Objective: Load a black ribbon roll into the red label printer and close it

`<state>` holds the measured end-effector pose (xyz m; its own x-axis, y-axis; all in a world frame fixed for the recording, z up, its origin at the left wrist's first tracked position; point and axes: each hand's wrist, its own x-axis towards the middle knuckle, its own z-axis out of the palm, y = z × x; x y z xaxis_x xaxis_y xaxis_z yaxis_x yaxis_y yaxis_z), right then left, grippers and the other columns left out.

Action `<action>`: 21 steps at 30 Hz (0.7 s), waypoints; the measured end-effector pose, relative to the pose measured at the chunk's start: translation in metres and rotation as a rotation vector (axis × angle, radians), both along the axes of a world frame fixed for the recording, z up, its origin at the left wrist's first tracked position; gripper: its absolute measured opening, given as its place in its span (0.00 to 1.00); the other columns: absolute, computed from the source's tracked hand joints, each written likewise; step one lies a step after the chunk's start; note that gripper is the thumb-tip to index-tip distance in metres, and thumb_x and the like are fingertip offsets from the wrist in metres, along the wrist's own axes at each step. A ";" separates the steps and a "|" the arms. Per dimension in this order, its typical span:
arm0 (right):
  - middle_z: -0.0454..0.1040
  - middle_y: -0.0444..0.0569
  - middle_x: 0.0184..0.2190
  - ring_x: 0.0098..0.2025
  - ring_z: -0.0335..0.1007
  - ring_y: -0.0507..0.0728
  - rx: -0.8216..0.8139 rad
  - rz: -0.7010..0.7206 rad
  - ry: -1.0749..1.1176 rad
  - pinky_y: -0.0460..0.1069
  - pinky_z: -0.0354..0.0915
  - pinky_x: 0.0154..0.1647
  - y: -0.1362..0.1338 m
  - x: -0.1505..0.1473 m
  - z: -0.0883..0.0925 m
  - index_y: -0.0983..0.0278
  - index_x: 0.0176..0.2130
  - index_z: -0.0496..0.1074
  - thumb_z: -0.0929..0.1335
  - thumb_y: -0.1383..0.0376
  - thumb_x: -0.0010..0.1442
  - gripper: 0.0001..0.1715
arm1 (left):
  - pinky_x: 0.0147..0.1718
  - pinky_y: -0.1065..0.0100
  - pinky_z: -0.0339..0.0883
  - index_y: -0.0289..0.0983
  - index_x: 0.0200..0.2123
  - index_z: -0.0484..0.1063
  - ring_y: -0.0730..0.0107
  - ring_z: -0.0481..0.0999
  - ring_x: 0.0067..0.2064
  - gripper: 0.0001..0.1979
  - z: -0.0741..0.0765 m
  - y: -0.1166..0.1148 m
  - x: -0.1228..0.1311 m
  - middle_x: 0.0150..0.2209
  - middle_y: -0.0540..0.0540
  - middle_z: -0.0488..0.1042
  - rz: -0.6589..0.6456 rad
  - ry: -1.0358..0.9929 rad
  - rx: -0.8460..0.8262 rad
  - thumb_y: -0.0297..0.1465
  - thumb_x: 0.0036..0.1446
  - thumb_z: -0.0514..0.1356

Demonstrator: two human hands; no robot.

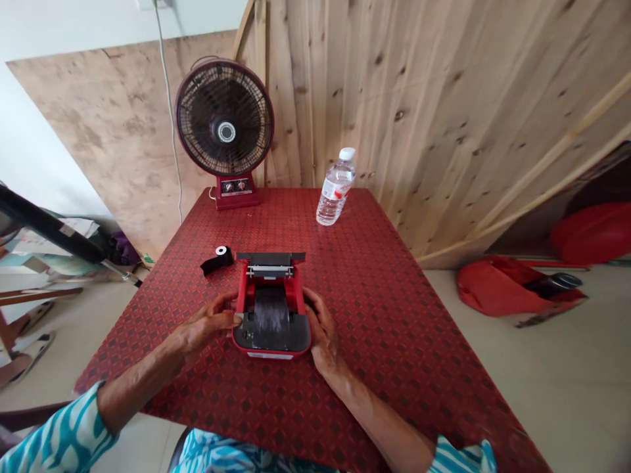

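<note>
A small red and black machine (pixel 271 309) with a dark ribbon or roll across its open middle stands on the red patterned table (pixel 374 315), close in front of me. My left hand (pixel 210 323) grips its left side, fingers curled against the casing. My right hand (pixel 321 328) cups its right side, fingers pressed to the body. A black roll with a white core (pixel 217 259) lies just behind the machine to the left, apart from both hands.
A red table fan (pixel 225 131) stands at the table's far edge, a clear water bottle (pixel 336 188) to its right. Wooden boards lean behind. A red bag (pixel 513 289) lies on the floor at right; chairs and clutter at left.
</note>
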<state>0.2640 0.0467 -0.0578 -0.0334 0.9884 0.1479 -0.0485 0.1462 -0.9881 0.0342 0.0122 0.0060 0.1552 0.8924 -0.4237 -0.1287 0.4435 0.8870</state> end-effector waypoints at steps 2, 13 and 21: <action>0.71 0.50 0.53 0.56 0.65 0.60 0.020 0.001 -0.001 0.57 0.60 0.58 0.000 -0.001 0.001 0.58 0.52 0.69 0.62 0.54 0.64 0.21 | 0.43 0.58 0.69 0.38 0.58 0.64 0.52 0.75 0.49 0.39 0.000 0.000 0.000 0.52 0.39 0.73 0.025 0.019 0.014 0.37 0.40 0.67; 0.71 0.51 0.50 0.54 0.66 0.59 0.114 -0.018 -0.013 0.56 0.61 0.58 0.006 -0.004 -0.003 0.59 0.51 0.69 0.61 0.57 0.63 0.19 | 0.48 0.62 0.69 0.39 0.42 0.76 0.61 0.76 0.47 0.12 0.051 0.002 0.003 0.43 0.43 0.78 -0.064 0.822 0.806 0.37 0.61 0.57; 0.70 0.51 0.51 0.55 0.65 0.58 0.134 0.000 -0.020 0.56 0.61 0.59 0.008 -0.006 -0.005 0.59 0.51 0.68 0.59 0.61 0.63 0.19 | 0.50 0.59 0.70 0.36 0.50 0.74 0.58 0.77 0.50 0.18 0.053 0.057 0.044 0.47 0.39 0.78 -0.738 1.462 0.863 0.22 0.61 0.50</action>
<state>0.2585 0.0546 -0.0629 -0.0378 0.9597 0.2784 -0.0293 0.2774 -0.9603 0.0787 0.0692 0.0595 0.5402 0.8375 -0.0824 0.8412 -0.5343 0.0834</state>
